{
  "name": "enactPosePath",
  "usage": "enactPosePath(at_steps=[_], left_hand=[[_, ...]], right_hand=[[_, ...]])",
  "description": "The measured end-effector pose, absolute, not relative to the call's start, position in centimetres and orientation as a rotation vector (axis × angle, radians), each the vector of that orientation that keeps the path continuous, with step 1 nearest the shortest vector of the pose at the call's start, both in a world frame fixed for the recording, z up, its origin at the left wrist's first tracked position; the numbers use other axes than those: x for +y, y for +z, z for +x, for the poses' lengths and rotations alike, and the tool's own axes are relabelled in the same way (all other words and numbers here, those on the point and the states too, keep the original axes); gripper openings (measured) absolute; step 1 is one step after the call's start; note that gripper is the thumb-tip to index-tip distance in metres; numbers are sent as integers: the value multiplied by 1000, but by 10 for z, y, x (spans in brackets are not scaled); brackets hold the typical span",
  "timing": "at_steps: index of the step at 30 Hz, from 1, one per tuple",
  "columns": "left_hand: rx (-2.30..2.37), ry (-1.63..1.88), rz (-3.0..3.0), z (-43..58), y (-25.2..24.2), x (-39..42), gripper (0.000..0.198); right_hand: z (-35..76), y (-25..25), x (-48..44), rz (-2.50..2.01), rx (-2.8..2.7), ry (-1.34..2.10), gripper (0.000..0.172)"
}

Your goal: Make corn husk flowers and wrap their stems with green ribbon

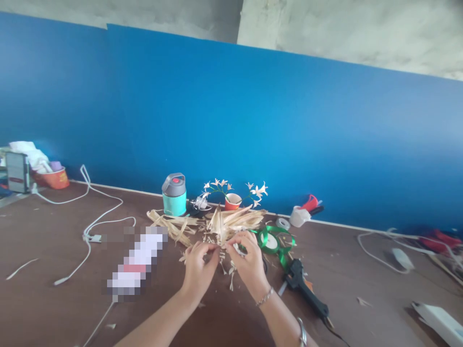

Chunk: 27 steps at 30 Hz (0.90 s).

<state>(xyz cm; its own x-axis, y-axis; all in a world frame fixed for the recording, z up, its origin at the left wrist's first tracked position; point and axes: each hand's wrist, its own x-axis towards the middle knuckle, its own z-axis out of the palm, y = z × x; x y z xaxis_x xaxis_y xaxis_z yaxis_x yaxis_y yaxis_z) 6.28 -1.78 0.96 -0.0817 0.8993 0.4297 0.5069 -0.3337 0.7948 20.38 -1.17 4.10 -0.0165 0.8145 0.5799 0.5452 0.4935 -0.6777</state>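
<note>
Over the middle of the table, my left hand [199, 262] is closed in a pinch, thumb against forefinger. My right hand [248, 258], with a bracelet on its wrist, pinches close beside it, the fingertips almost meeting. Whatever lies between the fingers is too small to make out. Just beyond the hands lies a pile of dry, straw-coloured husks [235, 219], with more husk strips [173, 226] to its left. Small pale cut pieces [231, 282] are scattered beneath the hands. Green ribbon on a spool [269, 242] is near my right hand, and a black glue gun [307, 291] lies right of it.
At the back stand a teal flask [174, 203] and an orange cup [233, 201] holding stems of white flowers [258, 190]. A tape roll [282, 223] sits by a white cup [299, 217]. White cables [87, 226] and a blurred-out power strip shape [137, 265] occupy the left.
</note>
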Motion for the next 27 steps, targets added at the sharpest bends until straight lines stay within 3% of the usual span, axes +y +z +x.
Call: enactPosePath(at_steps=[27], left_hand=[[1496,1416,1783,65,13,-20,16]], right_hand=[[202,38,-14,-1196,-1721,158,9]])
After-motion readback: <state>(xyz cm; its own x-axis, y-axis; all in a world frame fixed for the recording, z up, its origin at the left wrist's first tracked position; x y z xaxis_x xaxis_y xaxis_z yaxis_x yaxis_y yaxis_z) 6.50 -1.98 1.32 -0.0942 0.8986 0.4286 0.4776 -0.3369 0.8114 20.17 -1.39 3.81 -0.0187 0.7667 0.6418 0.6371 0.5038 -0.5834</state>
